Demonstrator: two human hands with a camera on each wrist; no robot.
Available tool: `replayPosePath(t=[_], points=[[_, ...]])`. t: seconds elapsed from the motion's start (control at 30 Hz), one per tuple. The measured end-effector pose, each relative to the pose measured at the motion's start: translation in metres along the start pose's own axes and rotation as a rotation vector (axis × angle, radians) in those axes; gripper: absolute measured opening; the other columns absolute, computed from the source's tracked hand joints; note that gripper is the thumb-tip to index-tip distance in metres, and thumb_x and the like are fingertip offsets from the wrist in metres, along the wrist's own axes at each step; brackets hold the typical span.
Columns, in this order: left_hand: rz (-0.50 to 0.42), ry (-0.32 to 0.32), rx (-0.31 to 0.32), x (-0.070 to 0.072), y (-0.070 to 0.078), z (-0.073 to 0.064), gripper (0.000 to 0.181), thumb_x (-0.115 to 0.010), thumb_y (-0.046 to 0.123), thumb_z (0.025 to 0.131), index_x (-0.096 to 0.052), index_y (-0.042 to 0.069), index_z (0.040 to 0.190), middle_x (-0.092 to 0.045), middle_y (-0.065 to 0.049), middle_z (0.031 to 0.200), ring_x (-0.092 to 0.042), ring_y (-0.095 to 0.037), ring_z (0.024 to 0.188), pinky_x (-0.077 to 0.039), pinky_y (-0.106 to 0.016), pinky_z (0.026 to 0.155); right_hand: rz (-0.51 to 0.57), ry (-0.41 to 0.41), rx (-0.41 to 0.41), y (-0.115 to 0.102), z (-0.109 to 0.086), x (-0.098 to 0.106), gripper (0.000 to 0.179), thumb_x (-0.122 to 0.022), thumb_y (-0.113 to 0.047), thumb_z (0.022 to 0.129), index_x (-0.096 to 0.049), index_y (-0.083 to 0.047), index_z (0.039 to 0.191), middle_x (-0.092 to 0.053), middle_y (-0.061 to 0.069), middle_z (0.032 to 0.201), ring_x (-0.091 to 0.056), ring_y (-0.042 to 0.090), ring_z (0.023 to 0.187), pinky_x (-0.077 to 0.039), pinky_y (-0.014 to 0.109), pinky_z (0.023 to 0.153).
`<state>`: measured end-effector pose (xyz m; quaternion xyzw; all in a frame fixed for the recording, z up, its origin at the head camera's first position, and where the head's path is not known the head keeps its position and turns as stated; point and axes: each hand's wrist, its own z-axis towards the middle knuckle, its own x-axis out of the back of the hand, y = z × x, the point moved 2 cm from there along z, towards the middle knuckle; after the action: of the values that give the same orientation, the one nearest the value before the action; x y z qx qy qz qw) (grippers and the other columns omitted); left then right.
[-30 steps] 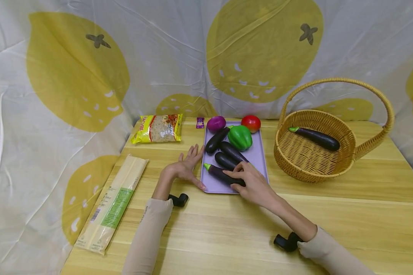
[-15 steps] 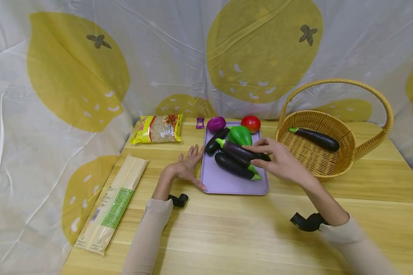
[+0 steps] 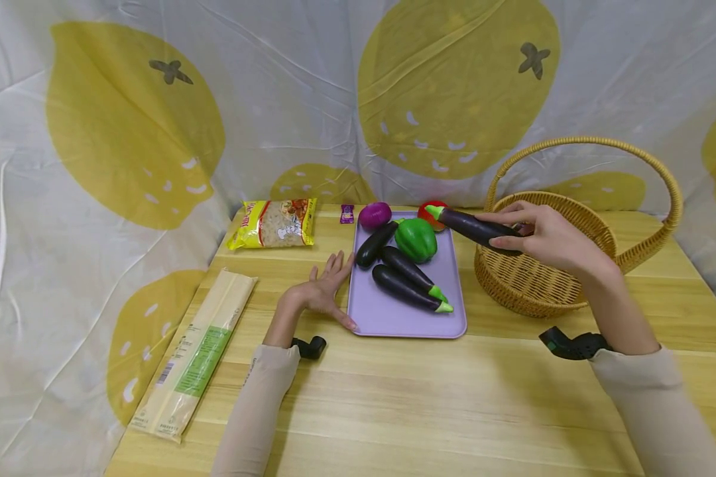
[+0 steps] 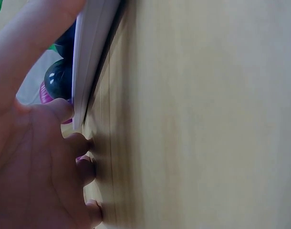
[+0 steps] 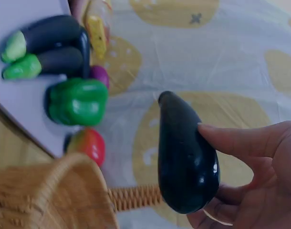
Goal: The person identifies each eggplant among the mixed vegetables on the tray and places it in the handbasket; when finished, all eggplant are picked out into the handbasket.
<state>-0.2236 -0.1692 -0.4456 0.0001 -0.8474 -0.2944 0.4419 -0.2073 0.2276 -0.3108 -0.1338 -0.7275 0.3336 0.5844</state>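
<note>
My right hand [image 3: 557, 240] holds an eggplant [image 3: 474, 228] by its thick end, thumb on one side and fingers on the other. It hangs over the left rim of the wicker basket [image 3: 528, 305], green stem pointing left. In the right wrist view, the dark glossy eggplant [image 5: 186, 157] appears beside the basket handle. My left hand [image 3: 317, 293] has its fingers spread against the left edge of the lilac tray [image 3: 406, 324]. Several eggplants [image 3: 406, 288] lie on that tray with a green bell pepper [image 3: 416, 240]. The basket's inside is partly hidden behind my right hand.
At the tray's far end sit a purple onion [image 3: 374, 215] and a red fruit [image 3: 431, 211]. A yellow food bag [image 3: 274, 223], a small purple packet [image 3: 347, 213] and a long noodle pack [image 3: 197, 354] lie to the left. The basket's tall handle [image 3: 591, 140] arches overhead.
My right hand has lifted the nearest eggplant off the tray and carried it right and away to the basket rim. The left hand stays in place.
</note>
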Motion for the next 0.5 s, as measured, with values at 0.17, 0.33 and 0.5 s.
replayPosePath(t=[0.17, 0.33, 0.5], points=[[0.000, -0.007, 0.006, 0.001, 0.001, -0.001, 0.150, -0.095, 0.048, 0.070, 0.017, 0.016, 0.165, 0.026, -0.017, 0.170, 0.025, -0.033, 0.159, 0.015, -0.063, 0.127, -0.012, -0.024, -0.083, 0.020, 0.003, 0.027, 0.051, -0.071, -0.033, 0.099, -0.058, -0.025, 0.149, -0.044, 0.022, 0.159, -0.052, 0.033, 0.112, -0.040, 0.030, 0.068], [0.003, -0.007, 0.008, 0.000, 0.000, 0.000, 0.150, -0.095, 0.049, 0.069, 0.017, 0.016, 0.165, 0.025, -0.017, 0.171, 0.025, -0.033, 0.159, 0.015, -0.063, 0.127, -0.012, -0.033, -0.140, 0.040, 0.000, 0.049, 0.055, -0.072, -0.034, 0.099, -0.057, -0.022, 0.150, -0.053, 0.024, 0.152, -0.045, 0.017, 0.064, -0.035, 0.029, 0.054], [0.009, -0.009, 0.007, 0.000, 0.000, 0.000, 0.151, -0.095, 0.049, 0.069, 0.017, 0.016, 0.165, 0.026, -0.017, 0.171, 0.024, -0.033, 0.159, 0.014, -0.063, 0.127, -0.005, -0.085, -0.148, 0.059, -0.005, 0.059, 0.051, -0.066, -0.017, 0.102, -0.054, -0.013, 0.151, -0.054, 0.028, 0.150, -0.026, 0.008, 0.050, -0.033, 0.029, 0.048]])
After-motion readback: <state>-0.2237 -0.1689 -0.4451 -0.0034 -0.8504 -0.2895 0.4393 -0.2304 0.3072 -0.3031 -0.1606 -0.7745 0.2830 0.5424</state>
